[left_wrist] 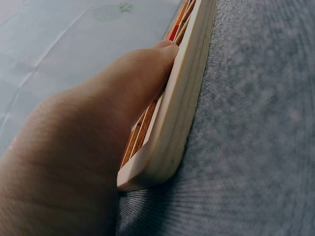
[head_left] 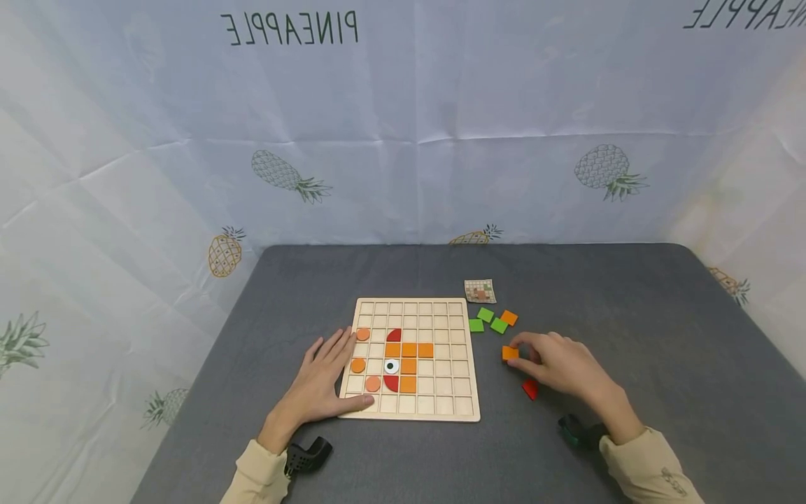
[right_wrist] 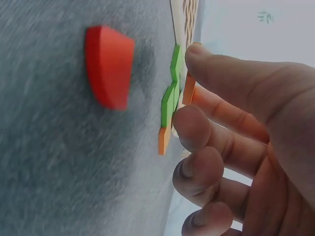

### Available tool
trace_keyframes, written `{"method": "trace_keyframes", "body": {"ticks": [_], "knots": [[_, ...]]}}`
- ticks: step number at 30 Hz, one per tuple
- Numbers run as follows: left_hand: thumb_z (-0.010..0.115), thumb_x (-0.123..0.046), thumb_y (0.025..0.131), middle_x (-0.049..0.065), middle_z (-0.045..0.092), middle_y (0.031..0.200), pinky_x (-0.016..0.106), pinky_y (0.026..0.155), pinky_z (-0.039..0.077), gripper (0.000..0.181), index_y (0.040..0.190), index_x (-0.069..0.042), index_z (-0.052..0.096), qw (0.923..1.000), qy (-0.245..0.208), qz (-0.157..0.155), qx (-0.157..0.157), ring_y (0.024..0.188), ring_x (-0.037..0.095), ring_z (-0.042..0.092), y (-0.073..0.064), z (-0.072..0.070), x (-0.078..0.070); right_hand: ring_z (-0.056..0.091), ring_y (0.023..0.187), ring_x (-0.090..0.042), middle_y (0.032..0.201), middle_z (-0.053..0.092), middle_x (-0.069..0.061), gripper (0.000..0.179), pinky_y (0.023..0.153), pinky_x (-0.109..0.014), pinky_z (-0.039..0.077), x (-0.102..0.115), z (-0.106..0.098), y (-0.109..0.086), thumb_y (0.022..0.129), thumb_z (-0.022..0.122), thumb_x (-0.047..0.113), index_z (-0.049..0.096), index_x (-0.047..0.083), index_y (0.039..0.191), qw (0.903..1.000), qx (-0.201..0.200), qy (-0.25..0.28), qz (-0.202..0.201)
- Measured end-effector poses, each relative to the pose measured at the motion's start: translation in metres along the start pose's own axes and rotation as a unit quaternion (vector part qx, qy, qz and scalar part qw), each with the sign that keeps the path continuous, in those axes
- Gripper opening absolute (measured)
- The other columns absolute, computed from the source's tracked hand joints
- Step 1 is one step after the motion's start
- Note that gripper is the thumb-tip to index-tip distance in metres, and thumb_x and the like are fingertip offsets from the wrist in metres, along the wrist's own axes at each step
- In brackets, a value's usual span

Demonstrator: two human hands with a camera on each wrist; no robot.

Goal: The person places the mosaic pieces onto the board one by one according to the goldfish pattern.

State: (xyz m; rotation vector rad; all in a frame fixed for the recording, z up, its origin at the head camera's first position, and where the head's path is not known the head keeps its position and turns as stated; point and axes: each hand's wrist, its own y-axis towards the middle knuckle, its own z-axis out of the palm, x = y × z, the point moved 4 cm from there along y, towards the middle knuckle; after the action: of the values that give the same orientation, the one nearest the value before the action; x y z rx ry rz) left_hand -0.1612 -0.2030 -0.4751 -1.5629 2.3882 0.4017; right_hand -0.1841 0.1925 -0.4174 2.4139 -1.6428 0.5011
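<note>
A wooden grid board (head_left: 444,378) lies on the grey table, with orange squares (head_left: 408,349), orange discs (head_left: 373,383), red quarter-round pieces (head_left: 391,383) and a white eye disc (head_left: 391,366) in its cells. My left hand (head_left: 325,381) rests on the board's left side, fingers straight along the edge and thumb (left_wrist: 147,73) over the near rim. Right of the board, my right hand (head_left: 567,364) pinches an orange square tile (head_left: 509,353) between thumb and fingers. Below that tile lies a red quarter-round piece (head_left: 530,389), seen large in the right wrist view.
Several green square tiles (head_left: 485,315) and one loose orange tile (head_left: 509,318) lie by the board's upper right. A small printed pattern card (head_left: 481,291) sits just above them. Behind the table (head_left: 598,287) hangs a pineapple-print curtain (head_left: 415,189).
</note>
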Motion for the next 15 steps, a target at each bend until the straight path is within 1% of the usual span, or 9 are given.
{"method": "trace_keyframes", "body": {"ticks": [3,8,15], "knots": [[0.069,-0.072,0.078,0.011,0.026,0.171,0.062,0.124,0.015,0.114,0.162,-0.008,0.027,1.0000,0.000,0.001,-0.001,0.158,0.034,0.026,0.000,-0.001,0.000,0.042,0.050,-0.005,0.060,0.048,0.010,0.025,0.046,-0.022,0.030,0.005,0.000,0.001,0.093,0.075,0.035,0.076,0.017,0.110,1.0000,-0.002,-0.002,-0.003],[0.069,-0.072,0.078,0.011,0.026,0.171,0.062,0.124,0.015,0.115,0.162,-0.007,0.027,1.0000,-0.001,0.001,-0.002,0.158,0.034,0.025,-0.001,0.000,0.000,0.040,0.049,-0.004,0.060,0.047,0.011,0.025,0.045,-0.022,0.028,0.011,0.000,0.003,0.093,0.075,0.037,0.077,0.019,0.110,0.9998,-0.007,-0.006,-0.015],[0.068,-0.073,0.078,0.011,0.025,0.171,0.062,0.124,0.015,0.114,0.163,-0.008,0.027,1.0000,-0.003,0.002,-0.003,0.159,0.034,0.025,-0.001,0.001,0.002,0.039,0.048,-0.004,0.058,0.046,0.011,0.025,0.044,-0.022,0.026,0.022,0.001,0.005,0.092,0.076,0.036,0.076,0.019,0.110,0.9996,-0.003,-0.008,-0.027]]}}
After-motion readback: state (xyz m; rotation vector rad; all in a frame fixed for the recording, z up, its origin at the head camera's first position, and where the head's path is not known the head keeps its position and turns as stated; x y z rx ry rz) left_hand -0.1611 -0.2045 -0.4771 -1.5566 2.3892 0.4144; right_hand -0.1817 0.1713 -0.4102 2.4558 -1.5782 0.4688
